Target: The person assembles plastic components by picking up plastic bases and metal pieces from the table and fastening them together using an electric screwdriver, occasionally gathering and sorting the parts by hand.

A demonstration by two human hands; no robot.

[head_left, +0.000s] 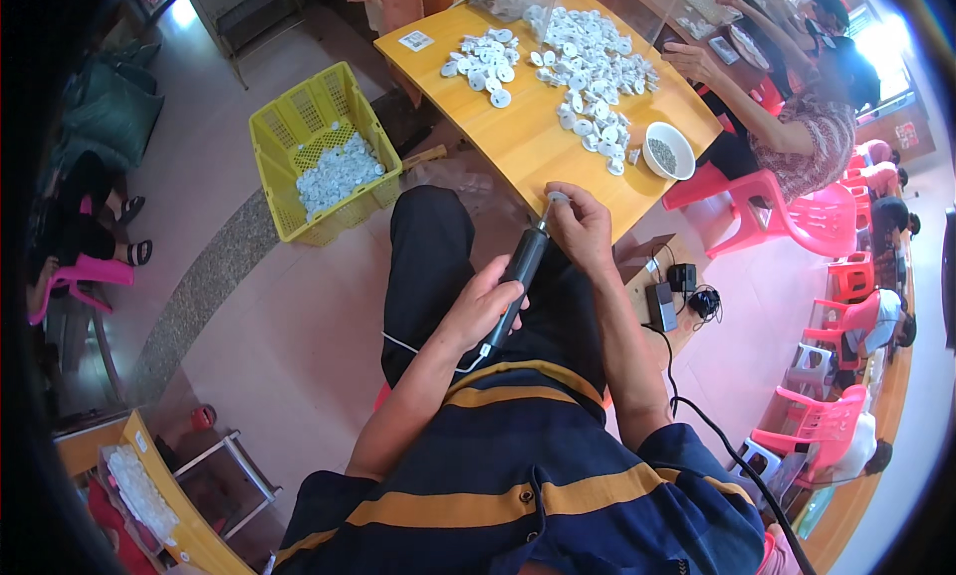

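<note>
While left hand (485, 301) wraps black screwdriver (530, 253), seemingly for steadiness, I see right hand (583, 233) pinching white disc (557, 196) near its tip, bowl (680, 137) beyond.

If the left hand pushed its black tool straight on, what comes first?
Probably the white piece held by the right hand, ahead of the black tool; whether piece and tool touch is unclear.
</note>
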